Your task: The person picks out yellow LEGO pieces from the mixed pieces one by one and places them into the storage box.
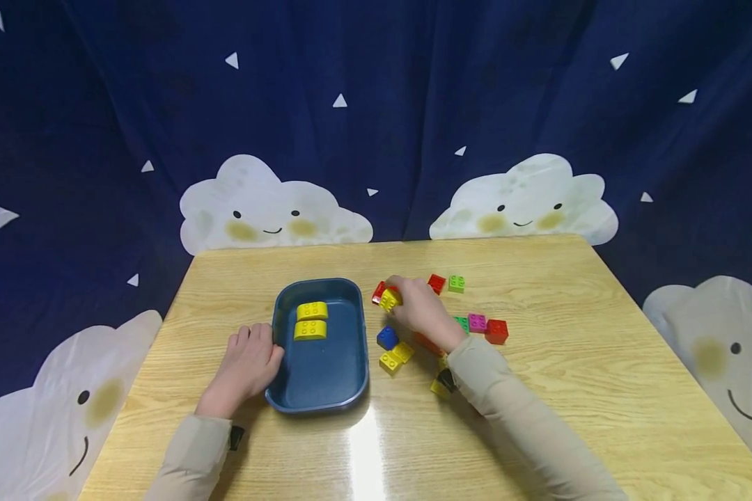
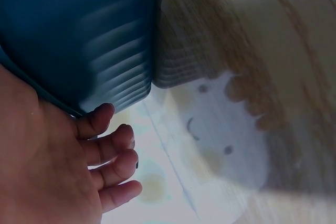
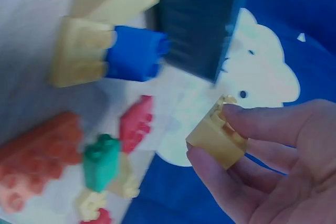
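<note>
A dark blue plastic bin stands on the table, with two yellow arched toy bricks lying inside it. My left hand holds the bin's left rim, the thumb over the edge and the loosely bent fingers outside. To the right of the bin, my right hand pinches a yellow toy brick between thumb and fingertips, raised above the table in the right wrist view. A red brick is just beside that hand. The left thumb is hidden in the left wrist view.
Nearer the bin's right side lie a blue brick and yellow bricks. Farther right are magenta, red and lime green bricks. The right forearm partly covers several others. A dark blue curtain hangs behind the table.
</note>
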Available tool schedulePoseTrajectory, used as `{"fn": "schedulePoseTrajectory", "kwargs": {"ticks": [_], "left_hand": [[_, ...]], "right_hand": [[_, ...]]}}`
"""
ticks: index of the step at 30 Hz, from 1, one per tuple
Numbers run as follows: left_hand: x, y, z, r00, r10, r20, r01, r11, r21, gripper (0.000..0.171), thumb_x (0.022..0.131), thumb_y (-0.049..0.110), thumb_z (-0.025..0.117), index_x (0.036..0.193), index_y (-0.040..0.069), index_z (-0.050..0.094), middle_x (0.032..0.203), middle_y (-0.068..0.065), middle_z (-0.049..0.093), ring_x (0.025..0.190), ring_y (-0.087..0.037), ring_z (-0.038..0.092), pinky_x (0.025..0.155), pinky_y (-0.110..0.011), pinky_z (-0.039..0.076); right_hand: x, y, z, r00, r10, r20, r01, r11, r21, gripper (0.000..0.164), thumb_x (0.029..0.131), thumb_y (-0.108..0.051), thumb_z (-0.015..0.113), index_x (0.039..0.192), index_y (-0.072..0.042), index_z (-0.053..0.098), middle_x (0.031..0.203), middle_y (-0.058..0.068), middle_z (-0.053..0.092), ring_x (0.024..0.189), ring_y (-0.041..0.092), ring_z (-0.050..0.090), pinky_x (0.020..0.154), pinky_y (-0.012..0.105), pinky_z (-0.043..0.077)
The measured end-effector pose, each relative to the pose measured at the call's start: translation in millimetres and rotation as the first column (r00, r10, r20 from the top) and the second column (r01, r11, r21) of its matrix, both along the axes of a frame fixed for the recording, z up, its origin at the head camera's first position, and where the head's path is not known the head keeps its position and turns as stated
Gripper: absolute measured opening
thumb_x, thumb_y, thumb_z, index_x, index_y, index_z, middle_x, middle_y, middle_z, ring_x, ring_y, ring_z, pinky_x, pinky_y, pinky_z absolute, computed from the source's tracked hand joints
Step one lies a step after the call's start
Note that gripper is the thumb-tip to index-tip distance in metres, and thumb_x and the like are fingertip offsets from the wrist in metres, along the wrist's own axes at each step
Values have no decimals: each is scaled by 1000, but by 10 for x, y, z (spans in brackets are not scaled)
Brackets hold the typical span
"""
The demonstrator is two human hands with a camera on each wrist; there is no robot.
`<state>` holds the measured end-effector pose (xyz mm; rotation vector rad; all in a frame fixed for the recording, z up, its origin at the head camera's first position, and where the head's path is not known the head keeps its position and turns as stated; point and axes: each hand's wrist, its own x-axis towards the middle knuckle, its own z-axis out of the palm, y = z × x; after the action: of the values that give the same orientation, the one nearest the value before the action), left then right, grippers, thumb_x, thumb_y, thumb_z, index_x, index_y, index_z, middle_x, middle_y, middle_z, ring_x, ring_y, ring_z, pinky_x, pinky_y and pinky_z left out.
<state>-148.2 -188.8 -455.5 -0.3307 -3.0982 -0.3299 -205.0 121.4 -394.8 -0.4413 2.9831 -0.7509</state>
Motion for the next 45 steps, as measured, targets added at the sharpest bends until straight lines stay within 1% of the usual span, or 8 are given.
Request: {"fn": "schedulePoseTrajectory", "kwargs": {"ticks": [5,11,21,28,32,37,42,45], "left_hand": [[12,-3,3,1000,2,4,-2,1000,2,23,88,22,42,95,0,45,86,-10,41,85,-31,36,74,-43,28],[-1,-8,3,1000,1,1,-1,1000,13,23,88,21,42,96,0,45,87,-10,41,85,-30,36,75,-43,28],[-2,1,12,1000,0,5,0,1000,20,22,88,22,43,95,1,45,87,-10,41,85,-31,36,75,-43,28],[-13,7,9,1000,-4,0,4,1000,15,22,88,22,43,95,1,45,88,-10,42,85,-31,36,74,-43,28],[-8,5,1,1000,-1,3,1,1000,17,24,88,22,43,97,0,46,88,-10,43,85,-31,36,75,-43,28],[-10,3,-2,1000,-1,1,1,1000,16,24,88,22,44,97,-1,46,88,-10,43,85,-31,36,74,-43,28],[-9,3,2,1000,4,2,-5,1000,14,25,89,23,45,98,-1,47,89,-10,44,85,-30,36,75,-43,28],[-10,4,4,1000,4,1,-4,1000,13,25,89,23,45,98,-1,47,89,-10,44,85,-31,37,74,-43,28]], "right_hand": [[31,-135,194,999,24,28,-24,1000,-19,47,75,-3,69,120,-11,60,111,7,63,90,22,56,83,36,48],[38,-352,376,994,98,40,-96,995,-32,45,75,-4,72,118,-11,62,103,6,65,88,19,58,77,33,48],[32,-847,515,968,196,155,-198,980,0,50,73,-8,78,121,-13,62,96,4,63,84,18,54,71,26,48],[17,-1095,429,957,210,202,-216,976,10,49,73,-7,78,119,-14,63,109,5,63,90,16,55,77,25,49],[2,-1195,327,951,204,233,-213,977,13,48,72,-7,78,118,-14,64,109,5,63,87,17,55,74,26,48],[-59,-1321,191,938,191,288,-207,978,27,47,69,-8,79,112,-9,63,99,2,60,78,15,54,66,23,46],[-92,-1428,93,925,180,335,-199,980,24,32,67,-7,80,94,-9,62,85,1,57,61,15,58,54,22,48],[-94,-1474,42,925,180,336,-204,978,38,25,67,-6,80,83,-12,61,78,-1,57,58,14,57,54,23,46]]}}
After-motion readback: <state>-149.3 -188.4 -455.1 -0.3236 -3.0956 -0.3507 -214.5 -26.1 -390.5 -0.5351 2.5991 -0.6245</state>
